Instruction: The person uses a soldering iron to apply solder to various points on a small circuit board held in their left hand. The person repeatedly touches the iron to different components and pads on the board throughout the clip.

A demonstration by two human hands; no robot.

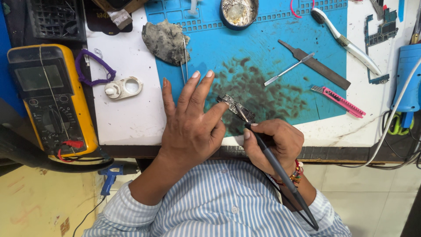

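At the far left, well left of the blue mat (pixel 272 48), a yellow meter (pixel 52 96) lies partly over the table (pixel 127 118) edge. Between meter and mat, on white table top, sit a purple loop (pixel 90 68) and a white ring piece (pixel 124 87). A grey rag (pixel 165 41) covers the mat's upper left corner, with tweezers (pixel 185 59) beside it. The left hand (pixel 190 118) rests at the mat's lower left edge, fingers spread and open, one fingertip pressing down the small circuit board (pixel 232 105), which lies on the mat's dark-stained patch near the front edge. Just right of it, the right hand (pixel 274 142) is closed around a dark soldering iron (pixel 280 171), its tip touching the board; the handle runs back over the table's front edge toward the striped shirt. At the mat's top edge stands a round tin (pixel 239 12). The mat's middle, above the board, is open. Toward the mat's right side lie a metal spatula (pixel 288 69), a flat file (pixel 315 65) and a white-handled brush (pixel 346 41); a pink knife (pixel 338 101) straddles the mat's lower right edge. Right of the mat, a blue tool (pixel 408 74) and cables crowd the table's right edge.
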